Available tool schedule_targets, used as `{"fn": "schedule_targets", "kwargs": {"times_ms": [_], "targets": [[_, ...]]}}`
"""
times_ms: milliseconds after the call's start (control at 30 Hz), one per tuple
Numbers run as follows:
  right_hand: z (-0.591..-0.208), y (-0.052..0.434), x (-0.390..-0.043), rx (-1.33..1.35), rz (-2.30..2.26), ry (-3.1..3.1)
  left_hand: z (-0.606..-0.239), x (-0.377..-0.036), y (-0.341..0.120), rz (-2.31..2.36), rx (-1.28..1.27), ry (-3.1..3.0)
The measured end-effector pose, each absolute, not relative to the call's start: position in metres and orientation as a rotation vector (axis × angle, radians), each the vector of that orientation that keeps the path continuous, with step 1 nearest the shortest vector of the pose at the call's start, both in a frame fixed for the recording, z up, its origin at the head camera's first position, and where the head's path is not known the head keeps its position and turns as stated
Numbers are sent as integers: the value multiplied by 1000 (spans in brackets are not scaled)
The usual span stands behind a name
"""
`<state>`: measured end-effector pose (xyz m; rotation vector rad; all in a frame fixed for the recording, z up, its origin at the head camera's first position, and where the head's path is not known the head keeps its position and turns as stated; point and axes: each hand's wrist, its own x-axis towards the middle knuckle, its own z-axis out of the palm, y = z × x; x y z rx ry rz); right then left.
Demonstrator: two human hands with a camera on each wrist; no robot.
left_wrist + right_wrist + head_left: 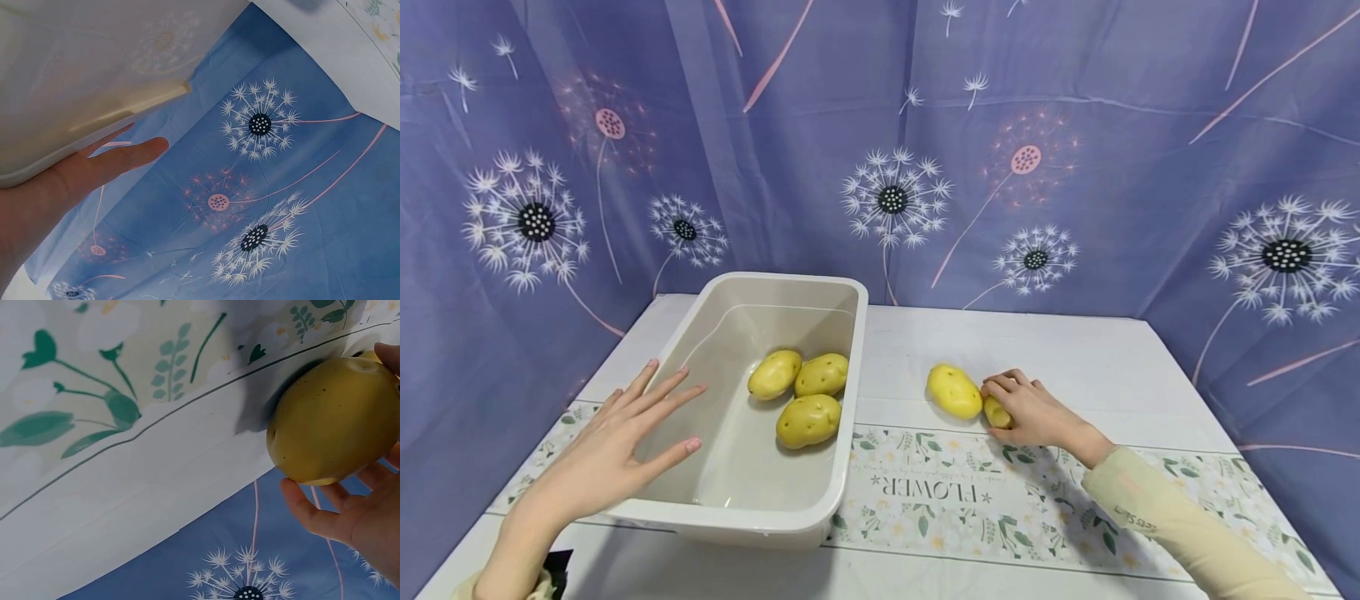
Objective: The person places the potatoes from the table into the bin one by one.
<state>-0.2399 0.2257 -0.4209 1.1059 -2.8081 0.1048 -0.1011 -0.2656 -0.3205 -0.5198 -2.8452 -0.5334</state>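
A white plastic tub [842, 392] stands on the table's left half with three yellow potatoes [808, 419] inside. My left hand [625, 433] lies with straight, spread fingers [134, 153] against the tub's [94, 69] left rim. To the right of the tub a loose potato [953, 390] lies on the table. Right beside it my right hand [1026, 408] curls its fingers round another potato [996, 412], which still touches the table. In the right wrist view that potato [331, 419] fills the right side, with fingers [312, 512] wrapped round it.
A floral runner [925, 492] printed "FLOWER" crosses the white table [1075, 350]. A blue dandelion-print curtain [887, 150] hangs behind and on both sides. The table's edge runs close to my body.
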Motion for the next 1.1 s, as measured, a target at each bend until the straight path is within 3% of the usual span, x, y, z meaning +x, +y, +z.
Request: {"fn": "schedule_targets", "kwargs": {"times_ms": [1100], "targets": [[-419, 230, -238, 1212, 223, -2828, -320, -102, -266, -549, -526, -2841]]}}
